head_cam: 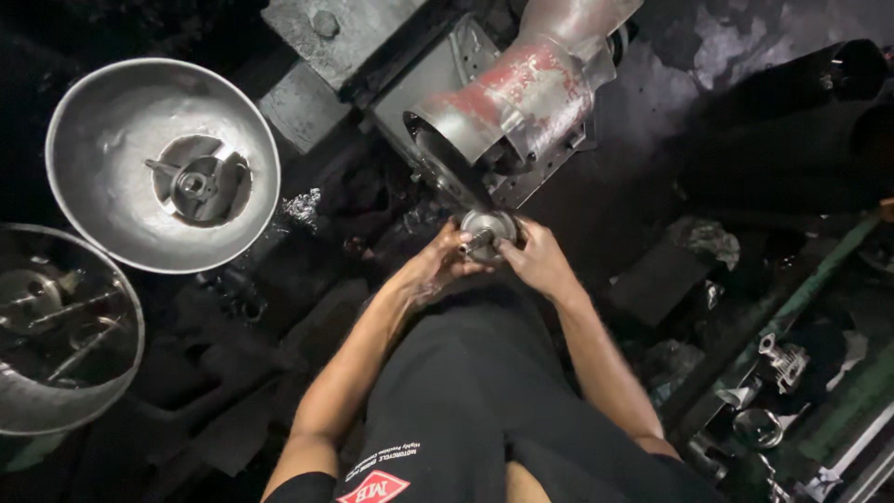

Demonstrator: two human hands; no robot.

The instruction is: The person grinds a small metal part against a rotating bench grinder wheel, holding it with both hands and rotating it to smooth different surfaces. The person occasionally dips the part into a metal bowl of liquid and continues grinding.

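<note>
At twelve o'clock stands the grinding machine (521, 93), its grey and red-smeared hood reaching down over the wheel (447, 172). At ten o'clock sits a wide metal bowl (102, 177) with a small finned casting (200, 182) lying in its middle, and at nine o'clock a second bowl (112, 391) holds a few more metal pieces. At four o'clock, a green-edged rack (819, 279) carries loose silvery parts (782, 359). Dead centre, my hands are together, both clamped on one round metal part (486, 228) with a short stub: my left hand (438, 265) grips it from eight o'clock, my right hand (535, 261) from four o'clock. The part sits just below the wheel's edge; I cannot tell whether they touch.
</note>
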